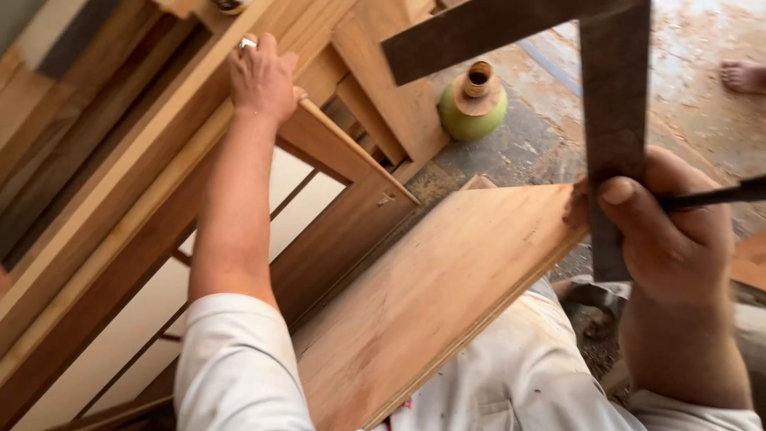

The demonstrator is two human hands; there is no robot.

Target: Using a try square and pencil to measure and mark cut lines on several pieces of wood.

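Right hand (666,231) closed around a dark metal carpenter's square (613,120) and a thin dark pencil-like tool (718,195), thumb pressed on the square's upright blade. Just below and left, touching the square, a tilted wooden board (431,295) resting across the lap. Left hand (262,78), ring on one finger, gripping the top edge of a leaning wooden door frame (159,191). Beyond, more stacked planks (391,88), and a green coconut (472,108) standing on the sawdust-strewn floor (702,48). Another person's bare foot (744,76) at the far right edge.
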